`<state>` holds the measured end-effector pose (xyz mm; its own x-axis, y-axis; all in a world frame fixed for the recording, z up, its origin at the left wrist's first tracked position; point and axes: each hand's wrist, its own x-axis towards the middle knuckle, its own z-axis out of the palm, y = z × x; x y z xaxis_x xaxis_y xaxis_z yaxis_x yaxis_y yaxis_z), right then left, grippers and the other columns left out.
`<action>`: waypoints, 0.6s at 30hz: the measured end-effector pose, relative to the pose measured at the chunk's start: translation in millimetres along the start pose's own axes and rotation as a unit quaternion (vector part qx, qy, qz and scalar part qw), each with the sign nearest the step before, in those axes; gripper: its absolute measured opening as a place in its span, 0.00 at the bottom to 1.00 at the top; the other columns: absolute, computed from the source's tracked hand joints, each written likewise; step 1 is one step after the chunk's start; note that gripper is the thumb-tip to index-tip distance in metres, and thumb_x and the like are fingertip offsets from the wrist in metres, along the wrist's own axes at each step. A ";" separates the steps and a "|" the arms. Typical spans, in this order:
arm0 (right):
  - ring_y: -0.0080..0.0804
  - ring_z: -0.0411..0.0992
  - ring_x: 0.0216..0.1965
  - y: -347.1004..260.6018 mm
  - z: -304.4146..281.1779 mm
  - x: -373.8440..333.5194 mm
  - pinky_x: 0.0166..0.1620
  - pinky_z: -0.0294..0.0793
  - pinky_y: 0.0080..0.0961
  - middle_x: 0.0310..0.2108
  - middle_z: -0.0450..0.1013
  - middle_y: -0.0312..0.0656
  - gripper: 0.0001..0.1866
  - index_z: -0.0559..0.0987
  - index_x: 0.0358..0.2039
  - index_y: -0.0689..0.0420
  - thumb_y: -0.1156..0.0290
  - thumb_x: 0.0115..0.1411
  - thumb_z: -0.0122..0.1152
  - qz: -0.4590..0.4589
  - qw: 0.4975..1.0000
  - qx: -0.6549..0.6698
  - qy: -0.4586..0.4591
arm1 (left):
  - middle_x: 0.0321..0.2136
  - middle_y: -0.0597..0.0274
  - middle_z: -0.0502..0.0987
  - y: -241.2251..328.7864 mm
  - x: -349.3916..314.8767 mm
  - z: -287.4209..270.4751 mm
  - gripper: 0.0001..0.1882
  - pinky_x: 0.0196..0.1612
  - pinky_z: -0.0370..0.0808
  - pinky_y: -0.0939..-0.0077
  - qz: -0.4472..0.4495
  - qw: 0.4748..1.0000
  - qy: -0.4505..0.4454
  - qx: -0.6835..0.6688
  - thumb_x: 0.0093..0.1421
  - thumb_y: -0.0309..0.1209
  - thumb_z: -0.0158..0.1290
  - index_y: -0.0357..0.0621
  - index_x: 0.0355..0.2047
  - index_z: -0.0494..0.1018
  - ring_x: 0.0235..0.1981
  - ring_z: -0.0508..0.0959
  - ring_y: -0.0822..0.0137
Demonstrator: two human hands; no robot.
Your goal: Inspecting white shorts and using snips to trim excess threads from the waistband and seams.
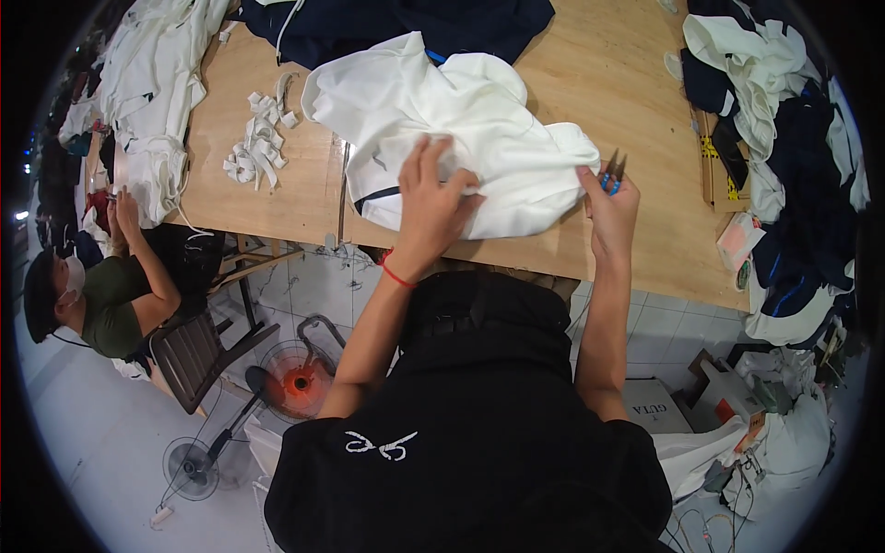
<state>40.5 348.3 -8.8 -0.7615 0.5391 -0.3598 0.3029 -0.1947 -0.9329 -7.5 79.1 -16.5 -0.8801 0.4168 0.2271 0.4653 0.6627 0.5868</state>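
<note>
A white garment (516, 157) lies bunched on the wooden table in front of me, with a dark navy strip showing at its left side. Over its middle is my left hand (431, 198), fingers apart and a little blurred by motion; I cannot tell if the fingertips touch the cloth. At the garment's right end, my right hand (610, 205) is closed around small thread snips (612, 173) with blue handles, blades pointing up and away. The thumb and finger of that same hand also meet the cloth's edge.
White fabric scraps (258, 147) lie left on the table (636, 249). Navy garments (396, 28) lie at the far edge; more clothes (793, 157) pile up right. A co-worker (120, 304) sits left near a chair (189, 359) and floor fans (300, 380).
</note>
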 end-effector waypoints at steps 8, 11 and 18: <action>0.15 0.73 0.30 -118.6 -52.4 -58.0 0.33 0.69 0.12 0.34 0.82 0.38 0.09 0.84 0.45 0.68 0.75 0.70 0.69 -0.355 0.933 0.009 0.056 | 0.41 0.51 0.81 61.1 37.3 -41.5 0.05 0.56 0.79 0.49 0.031 0.884 0.069 -0.461 0.73 0.20 0.52 0.41 0.46 0.70 0.49 0.83 0.54; 0.17 0.75 0.31 -122.9 -69.1 -46.2 0.35 0.73 0.14 0.36 0.83 0.42 0.10 0.84 0.48 0.68 0.74 0.71 0.67 -0.344 0.938 -0.012 0.037 | 0.33 0.58 0.77 44.2 49.5 -75.5 0.06 0.55 0.78 0.52 0.038 0.770 0.195 -0.606 0.78 0.21 0.39 0.42 0.47 0.67 0.40 0.81 0.62; 0.46 0.82 0.40 -4.9 -100.9 5.7 0.48 0.79 0.35 0.39 0.83 0.50 0.17 0.81 0.56 0.64 0.75 0.68 0.64 -0.112 0.866 -0.447 0.196 | 0.46 0.58 0.83 -107.6 -17.0 -97.4 0.14 0.54 0.77 0.76 -0.269 0.935 0.184 -0.138 0.76 0.32 0.56 0.35 0.55 0.76 0.50 0.81 0.71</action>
<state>92.6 434.9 -4.7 -0.6594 0.7514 0.0247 0.6280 0.5685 -0.5314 -51.8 -59.8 -7.8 -0.9763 -0.2070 0.0633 -0.0517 0.5071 0.8603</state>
